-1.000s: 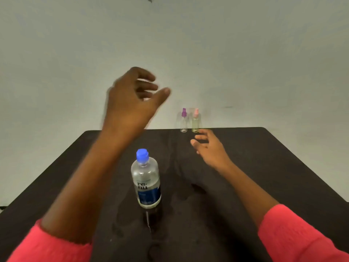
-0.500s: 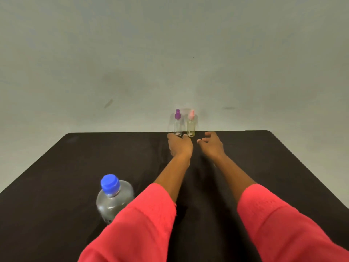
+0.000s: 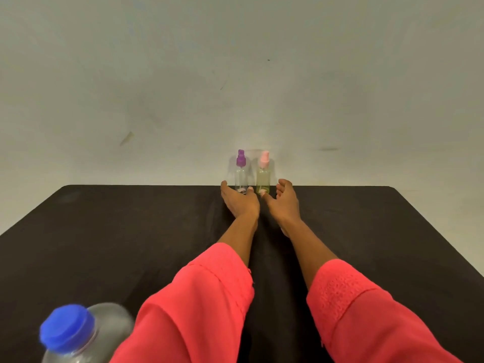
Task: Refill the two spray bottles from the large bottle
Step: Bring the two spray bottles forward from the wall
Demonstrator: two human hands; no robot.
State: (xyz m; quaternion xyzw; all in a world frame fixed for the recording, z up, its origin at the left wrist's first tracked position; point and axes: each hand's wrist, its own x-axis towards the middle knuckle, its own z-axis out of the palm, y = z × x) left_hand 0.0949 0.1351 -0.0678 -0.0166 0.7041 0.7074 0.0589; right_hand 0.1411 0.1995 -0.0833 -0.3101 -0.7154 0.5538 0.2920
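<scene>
— At the far edge of the table (image 3: 104,231), by the wall (image 3: 235,74), the left hand (image 3: 241,204) is spread open around the base of the purple-capped spray bottle (image 3: 241,176). The right hand (image 3: 284,203) lies open just beside the pink-capped spray bottle (image 3: 263,176). Neither grips yet.
— And the risk?
— Narrow bottles standing close: a clumsy close could topple one into the other. Drawing back, the left sleeve (image 3: 196,305) might knock the large bottle (image 3: 110,326).

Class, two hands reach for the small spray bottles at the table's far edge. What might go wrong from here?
The purple-capped spray bottle and pink-capped spray bottle stand close together at the table's far edge; the left hand or right hand could knock one over or off. The left sleeve sits beside the large bottle and might bump it.
</scene>
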